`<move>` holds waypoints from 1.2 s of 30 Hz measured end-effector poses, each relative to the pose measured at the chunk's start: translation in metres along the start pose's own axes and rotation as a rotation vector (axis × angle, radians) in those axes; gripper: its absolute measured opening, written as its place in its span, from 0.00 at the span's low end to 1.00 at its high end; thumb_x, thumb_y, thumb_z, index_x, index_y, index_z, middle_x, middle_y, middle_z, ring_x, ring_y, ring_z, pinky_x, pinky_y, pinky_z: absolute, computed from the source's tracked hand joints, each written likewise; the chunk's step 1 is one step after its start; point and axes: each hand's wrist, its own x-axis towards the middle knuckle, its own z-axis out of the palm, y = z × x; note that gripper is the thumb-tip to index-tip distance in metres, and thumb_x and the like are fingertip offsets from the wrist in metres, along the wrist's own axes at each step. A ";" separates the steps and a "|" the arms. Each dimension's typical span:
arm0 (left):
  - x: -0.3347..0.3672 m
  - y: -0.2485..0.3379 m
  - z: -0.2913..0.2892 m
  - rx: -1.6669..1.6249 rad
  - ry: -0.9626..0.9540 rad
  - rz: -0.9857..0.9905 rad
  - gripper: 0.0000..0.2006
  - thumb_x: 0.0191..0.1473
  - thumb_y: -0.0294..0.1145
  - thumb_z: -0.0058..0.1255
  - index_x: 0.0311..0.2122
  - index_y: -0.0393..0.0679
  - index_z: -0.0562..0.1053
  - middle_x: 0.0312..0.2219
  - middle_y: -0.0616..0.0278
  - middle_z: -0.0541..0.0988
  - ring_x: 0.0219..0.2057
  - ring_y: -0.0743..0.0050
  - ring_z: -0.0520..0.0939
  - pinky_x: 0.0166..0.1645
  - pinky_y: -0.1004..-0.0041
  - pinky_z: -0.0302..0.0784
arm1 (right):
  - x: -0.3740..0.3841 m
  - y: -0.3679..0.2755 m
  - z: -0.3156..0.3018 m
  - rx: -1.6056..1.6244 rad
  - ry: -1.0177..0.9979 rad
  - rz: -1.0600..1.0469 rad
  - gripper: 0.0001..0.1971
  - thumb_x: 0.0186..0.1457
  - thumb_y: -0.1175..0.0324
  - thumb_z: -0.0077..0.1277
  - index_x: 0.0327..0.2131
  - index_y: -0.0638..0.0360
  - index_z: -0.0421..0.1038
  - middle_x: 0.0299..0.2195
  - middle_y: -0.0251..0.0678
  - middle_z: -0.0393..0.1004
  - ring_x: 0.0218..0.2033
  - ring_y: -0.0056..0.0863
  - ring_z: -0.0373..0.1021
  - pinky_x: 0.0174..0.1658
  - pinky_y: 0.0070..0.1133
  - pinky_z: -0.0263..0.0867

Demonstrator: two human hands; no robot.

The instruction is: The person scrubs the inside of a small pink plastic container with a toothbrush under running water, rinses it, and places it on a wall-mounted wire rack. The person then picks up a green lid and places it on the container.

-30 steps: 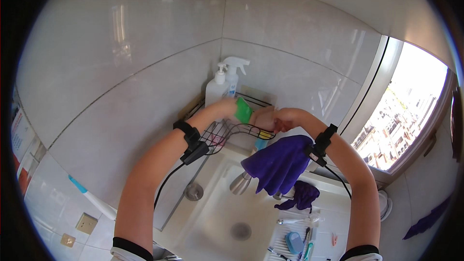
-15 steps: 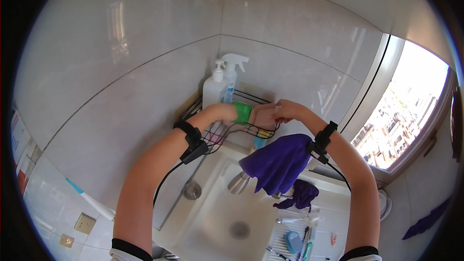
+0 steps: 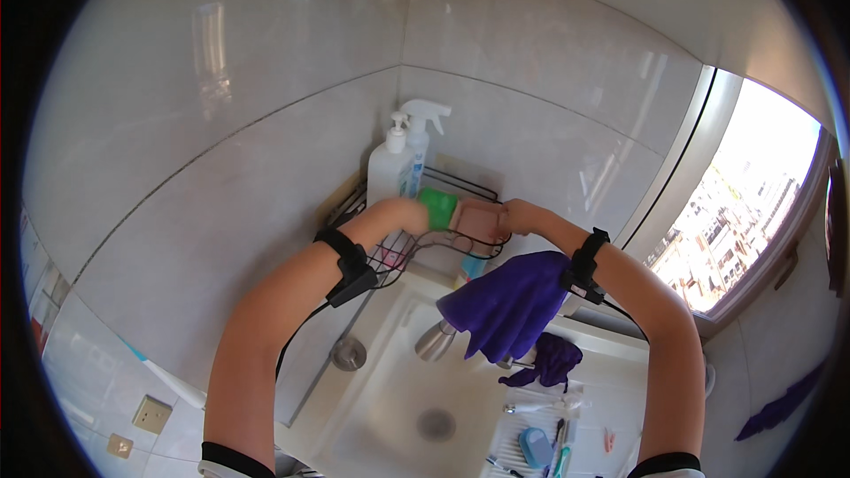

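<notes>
Both my arms reach to a black wire rack (image 3: 482, 184) in the wall corner. My left hand (image 3: 409, 215), blurred, is beside a green block-like thing (image 3: 437, 210); its fingers are smeared, so a grip on it cannot be made out. My right hand (image 3: 517, 218) is closed at the right edge of a shallow pink box (image 3: 478, 219), which sits against the green thing in the rack. A white pump bottle (image 3: 390, 173) and a white spray bottle (image 3: 423, 128) stand behind my left hand.
Below lies a white sink (image 3: 381, 389) with a metal faucet (image 3: 434, 342). A purple cloth (image 3: 509, 301) drapes over the faucet, and a second one (image 3: 556, 361) is bunched beside it. Toothbrushes and a blue case (image 3: 535, 448) lie right of the sink; a window (image 3: 735, 195) is at right.
My left hand has drawn back slightly from the green thing. My right hand has lowered a little at the pink box's edge. The whole view has shifted slightly.
</notes>
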 end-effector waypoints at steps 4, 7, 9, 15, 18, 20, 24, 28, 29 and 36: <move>-0.001 -0.006 0.006 0.033 -0.002 -0.017 0.12 0.42 0.25 0.41 0.30 0.27 0.72 0.27 0.42 0.75 0.31 0.53 0.76 0.37 0.67 0.69 | -0.015 -0.019 -0.011 0.036 -0.034 -0.016 0.29 0.33 0.50 0.59 0.34 0.65 0.69 0.23 0.35 0.74 0.23 0.25 0.69 0.23 0.22 0.65; -0.003 0.002 0.002 0.013 0.022 -0.040 0.12 0.42 0.26 0.42 0.29 0.27 0.72 0.27 0.41 0.75 0.32 0.50 0.76 0.39 0.65 0.68 | -0.017 -0.013 -0.015 0.004 -0.032 0.003 0.25 0.34 0.52 0.59 0.34 0.62 0.71 0.23 0.35 0.74 0.20 0.24 0.68 0.22 0.20 0.64; -0.015 0.003 -0.001 -0.017 0.028 -0.058 0.12 0.42 0.27 0.43 0.29 0.27 0.72 0.27 0.40 0.75 0.32 0.50 0.77 0.39 0.65 0.68 | -0.033 -0.019 -0.022 0.131 0.012 -0.014 0.22 0.37 0.54 0.57 0.33 0.61 0.71 0.21 0.33 0.73 0.18 0.22 0.66 0.21 0.18 0.63; -0.025 0.009 -0.018 -0.178 0.084 0.063 0.12 0.43 0.28 0.44 0.32 0.31 0.72 0.28 0.43 0.75 0.30 0.52 0.77 0.37 0.65 0.69 | -0.051 0.002 -0.021 0.176 -0.067 -0.070 0.17 0.48 0.57 0.49 0.39 0.56 0.72 0.17 0.31 0.71 0.15 0.19 0.63 0.19 0.16 0.62; -0.021 0.003 -0.013 -0.251 0.119 0.159 0.11 0.44 0.29 0.45 0.32 0.33 0.72 0.28 0.44 0.75 0.30 0.54 0.76 0.36 0.66 0.69 | -0.055 0.003 -0.017 0.114 -0.103 -0.063 0.17 0.52 0.56 0.44 0.44 0.49 0.69 0.18 0.32 0.71 0.15 0.19 0.63 0.20 0.16 0.62; -0.021 0.006 -0.020 -0.158 0.026 0.113 0.11 0.45 0.29 0.44 0.33 0.34 0.72 0.29 0.44 0.75 0.31 0.56 0.76 0.36 0.67 0.68 | -0.057 0.003 -0.015 0.146 -0.135 -0.029 0.18 0.54 0.55 0.41 0.49 0.45 0.65 0.19 0.33 0.71 0.16 0.19 0.63 0.21 0.17 0.63; -0.066 0.035 -0.048 -0.258 0.120 -0.021 0.14 0.48 0.28 0.40 0.41 0.35 0.67 0.35 0.45 0.74 0.36 0.56 0.74 0.39 0.67 0.67 | -0.065 0.003 -0.005 0.233 -0.174 -0.025 0.22 0.58 0.56 0.36 0.56 0.40 0.53 0.23 0.35 0.72 0.20 0.20 0.66 0.25 0.18 0.64; -0.118 0.069 -0.015 -0.590 0.528 -0.025 0.18 0.53 0.26 0.35 0.50 0.37 0.60 0.42 0.43 0.69 0.43 0.53 0.72 0.45 0.68 0.65 | -0.050 0.044 0.018 0.182 -0.015 -0.266 0.24 0.58 0.58 0.35 0.58 0.39 0.47 0.24 0.36 0.72 0.22 0.22 0.67 0.28 0.18 0.64; -0.129 0.072 0.005 -0.611 0.673 0.008 0.17 0.55 0.27 0.35 0.50 0.37 0.59 0.43 0.43 0.69 0.44 0.53 0.71 0.46 0.68 0.65 | -0.047 0.045 0.022 0.152 0.028 -0.321 0.24 0.58 0.58 0.35 0.58 0.39 0.47 0.24 0.36 0.71 0.22 0.22 0.67 0.29 0.17 0.64; -0.214 0.115 0.105 -1.065 0.615 0.029 0.19 0.56 0.27 0.36 0.53 0.37 0.59 0.51 0.53 0.65 0.53 0.64 0.65 0.54 0.74 0.59 | -0.123 0.043 -0.001 0.546 0.266 -0.114 0.22 0.56 0.61 0.40 0.54 0.48 0.55 0.21 0.31 0.71 0.19 0.20 0.64 0.22 0.18 0.63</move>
